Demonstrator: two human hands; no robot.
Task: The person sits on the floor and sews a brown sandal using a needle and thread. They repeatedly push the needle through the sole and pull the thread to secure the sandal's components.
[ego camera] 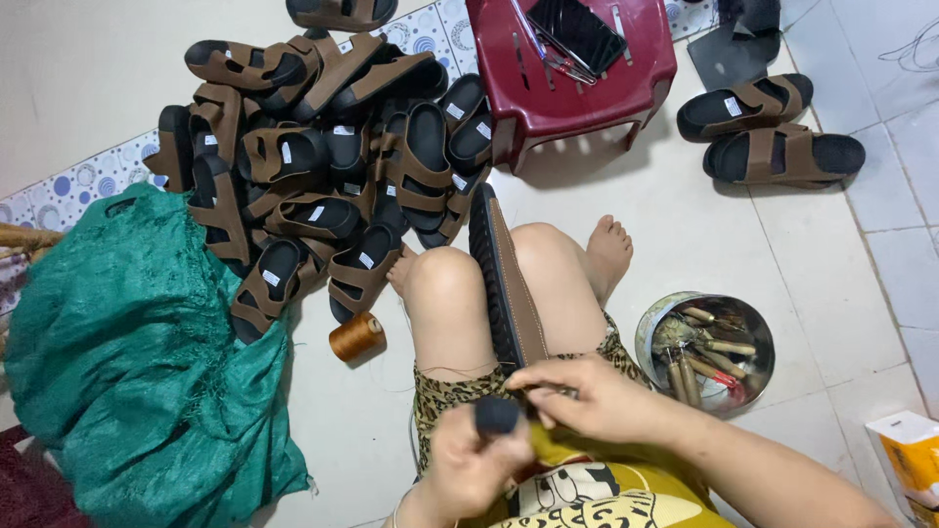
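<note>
Hands (pixel 548 416) grip one sandal (pixel 504 284); two sandals (pixel 768 132) lie apart.

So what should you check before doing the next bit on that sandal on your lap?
1. Sandal steady between the knees: ok, it lies lengthwise on the lap.
2. Right hand on the sandal's near end: ok, fingers pinch there.
3. Left hand gripping its dark tool handle: ok; the tip is hidden.
4. Brown thread spool within reach: ok, on the floor beside the left knee.
5. Thread running from spool to the sandal: cannot tell, too thin to see.
6. Metal tin of tools close by: ok, beside the right leg.
</note>
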